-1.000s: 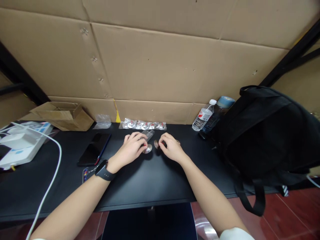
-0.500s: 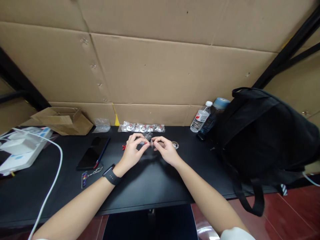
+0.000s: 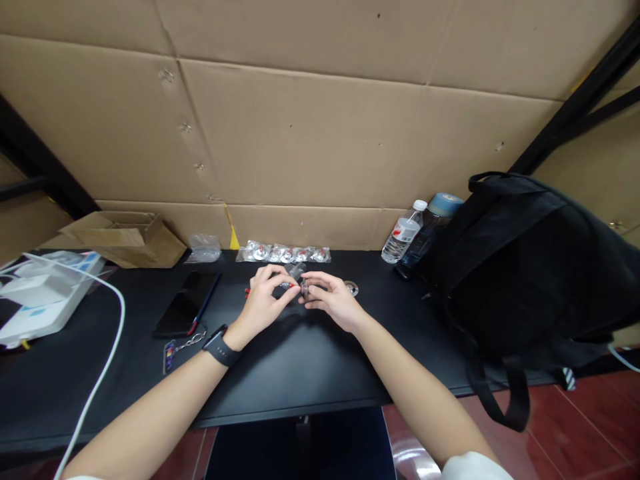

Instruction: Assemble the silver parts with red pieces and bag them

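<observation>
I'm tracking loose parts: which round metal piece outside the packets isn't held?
The round metal piece lying on the table beside the right hand, which partly hides it; the held one is seen edge-on.

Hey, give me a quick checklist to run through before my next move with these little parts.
1. Left hand gripping the small red piece: looks ok.
2. Right hand holding the thin metal disc on edge: ok.
3. Red piece and metal disc joined: cannot tell; the contact is hidden.
4. Ring-shaped part clear of the right hand: cannot tell; the hand partly covers it.
5. Bagged parts lined up beyond both hands: ok.
6. Water bottle capped: ok.
</observation>
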The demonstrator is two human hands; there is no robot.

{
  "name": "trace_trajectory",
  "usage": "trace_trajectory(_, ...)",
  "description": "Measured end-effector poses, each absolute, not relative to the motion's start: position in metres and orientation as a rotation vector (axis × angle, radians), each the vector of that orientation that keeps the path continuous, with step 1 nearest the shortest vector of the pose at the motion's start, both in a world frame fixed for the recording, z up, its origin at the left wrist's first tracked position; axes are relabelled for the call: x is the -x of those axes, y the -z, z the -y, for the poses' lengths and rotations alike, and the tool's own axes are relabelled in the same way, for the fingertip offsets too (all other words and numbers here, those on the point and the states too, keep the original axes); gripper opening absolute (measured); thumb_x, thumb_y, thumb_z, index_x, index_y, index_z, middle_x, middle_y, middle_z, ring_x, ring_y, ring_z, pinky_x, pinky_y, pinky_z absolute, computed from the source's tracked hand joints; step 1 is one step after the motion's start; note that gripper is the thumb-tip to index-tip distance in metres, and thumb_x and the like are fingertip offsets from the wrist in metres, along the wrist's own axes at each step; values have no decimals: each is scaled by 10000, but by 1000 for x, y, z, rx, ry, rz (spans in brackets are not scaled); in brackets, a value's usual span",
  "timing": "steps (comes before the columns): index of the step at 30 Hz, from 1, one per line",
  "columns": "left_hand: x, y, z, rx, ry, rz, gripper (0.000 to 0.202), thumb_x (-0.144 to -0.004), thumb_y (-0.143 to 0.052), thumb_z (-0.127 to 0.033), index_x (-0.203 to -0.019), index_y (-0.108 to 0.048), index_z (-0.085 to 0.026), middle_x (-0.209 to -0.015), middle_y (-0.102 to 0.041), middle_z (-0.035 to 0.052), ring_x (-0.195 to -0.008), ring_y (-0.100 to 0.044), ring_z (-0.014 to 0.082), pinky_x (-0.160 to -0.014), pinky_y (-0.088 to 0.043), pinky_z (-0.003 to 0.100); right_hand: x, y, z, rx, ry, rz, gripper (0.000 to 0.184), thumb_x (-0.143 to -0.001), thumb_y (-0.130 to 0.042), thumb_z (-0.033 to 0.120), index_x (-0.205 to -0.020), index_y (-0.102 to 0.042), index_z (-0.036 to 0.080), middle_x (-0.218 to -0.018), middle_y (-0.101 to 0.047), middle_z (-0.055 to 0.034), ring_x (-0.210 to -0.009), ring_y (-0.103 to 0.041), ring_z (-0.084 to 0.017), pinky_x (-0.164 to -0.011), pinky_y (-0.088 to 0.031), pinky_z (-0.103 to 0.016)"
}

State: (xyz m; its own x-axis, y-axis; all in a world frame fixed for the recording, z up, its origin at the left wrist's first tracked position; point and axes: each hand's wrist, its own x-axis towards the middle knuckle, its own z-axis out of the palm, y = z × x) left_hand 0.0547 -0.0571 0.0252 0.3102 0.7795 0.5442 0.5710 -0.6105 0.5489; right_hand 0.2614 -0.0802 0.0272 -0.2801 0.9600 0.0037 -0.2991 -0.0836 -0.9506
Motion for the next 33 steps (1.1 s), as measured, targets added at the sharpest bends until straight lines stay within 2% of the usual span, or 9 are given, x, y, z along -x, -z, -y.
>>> trace_trajectory(7,-54,-26,56,-2342,-1187,-1227,165,-944,-667,-412,-918,-745,-269,-1069,-656,40,-1097,-577,241,-988,-418,425,-264,-31,82,853,-1576,1159,426,-765,-859,375,-1156,-740,256,-1092,-702,-45,-816,-744,-167,-820,-607,-358)
trace_trajectory(12,-53,-24,54,-2342,-1192,-1222,167,-945,-668,-413,-915,-745,-269,-1062,-656,36,-1101,-578,240,-986,-415,420,-263,-26,80,874,-1520,1193,495,-729,-889,366,-1185,-735,253,-1102,-680,-37,-821,-744,-158,-784,-614,-316)
trace_trajectory(20,-52,-21,52,-2337,-1148,-1201,204,-965,-632,-432,-932,-744,-265,-1047,-667,48,-1094,-574,241,-991,-426,421,-260,-27,82,891,-1516,1179,515,-736,-879,392,-1213,-722,281,-1110,-660,-39,-799,-752,-165,-723,-631,-319)
trace_trajectory(33,-51,-22,51,-2358,-1146,-1221,222,-971,-619,-451,-941,-742,-268,-1041,-677,42,-1086,-574,245,-966,-414,409,-259,-26,84,863,-1614,1076,532,-738,-886,374,-1241,-738,287,-1139,-670,-42,-837,-751,-167,-749,-628,-318)
